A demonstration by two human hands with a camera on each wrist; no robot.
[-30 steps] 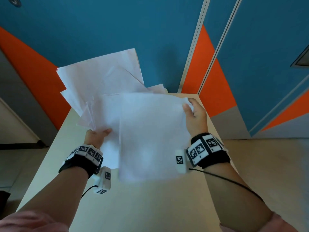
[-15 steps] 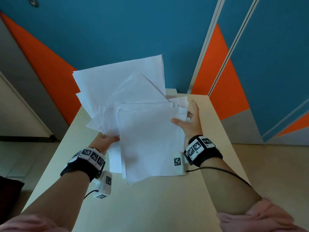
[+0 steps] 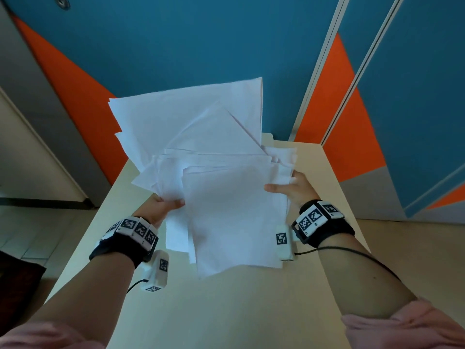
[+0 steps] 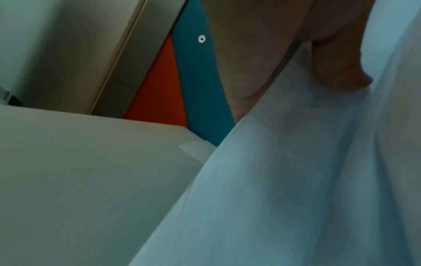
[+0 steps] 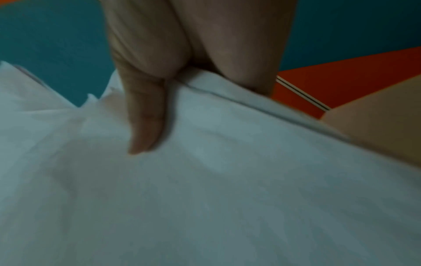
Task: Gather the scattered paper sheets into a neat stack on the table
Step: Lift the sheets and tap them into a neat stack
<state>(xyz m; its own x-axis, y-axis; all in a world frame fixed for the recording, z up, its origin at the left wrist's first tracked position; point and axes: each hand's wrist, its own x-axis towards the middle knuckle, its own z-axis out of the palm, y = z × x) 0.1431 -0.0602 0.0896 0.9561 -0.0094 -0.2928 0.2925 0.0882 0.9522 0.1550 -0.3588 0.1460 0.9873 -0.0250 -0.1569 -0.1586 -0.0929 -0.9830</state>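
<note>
A loose bundle of several white paper sheets [image 3: 226,197] is held up above the beige table [image 3: 201,311], its edges fanned out and uneven. My left hand [image 3: 163,206] grips the bundle's left side, thumb on top of the paper [image 4: 296,180]. My right hand [image 3: 289,188] holds the right edge, with its thumb [image 5: 145,126] pressed flat on the top sheet [image 5: 205,198] and the other fingers behind the sheets, hidden. The far corners of the sheets stick out toward the wall.
The narrow table ends at a blue and orange panelled wall [image 3: 201,46]. Floor lies off both long sides of the table. A small pale corner of something [image 3: 268,136] shows at the table's far end behind the sheets.
The bundle has come lower and nearer to me. My right hand slid from the sheet's top right corner down its right edge and now clamps it with the thumb.
</note>
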